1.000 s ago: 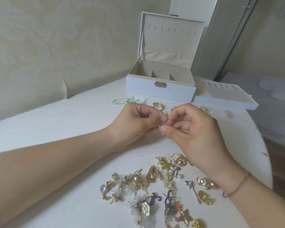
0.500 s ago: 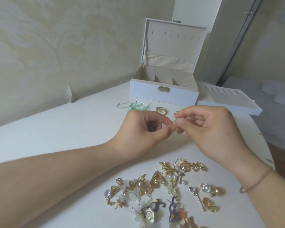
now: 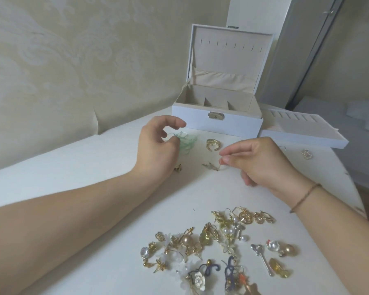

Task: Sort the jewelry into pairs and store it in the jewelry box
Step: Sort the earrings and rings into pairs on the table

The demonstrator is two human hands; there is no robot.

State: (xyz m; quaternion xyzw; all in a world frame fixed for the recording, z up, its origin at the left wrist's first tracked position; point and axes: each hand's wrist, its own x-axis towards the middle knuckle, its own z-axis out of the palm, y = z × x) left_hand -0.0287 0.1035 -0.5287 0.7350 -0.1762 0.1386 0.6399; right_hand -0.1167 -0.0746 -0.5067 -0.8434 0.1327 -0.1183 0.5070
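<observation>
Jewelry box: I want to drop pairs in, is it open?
Open: the jewelry box lid stands upright, compartments exposed.

jewelry pile (image 3: pixel 217 248) cut off at bottom edge, small earring (image 3: pixel 211 166) under right-hand fingers (image 3: pixel 226 159) too blurred to identify

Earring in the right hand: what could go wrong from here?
1. The right hand pinches only the thin hook of the earring; it might slip loose.
2. The left hand hovers over the green ribbon and could drag it.
3. The jewelry pile is tangled, so pairs may snag.
</observation>
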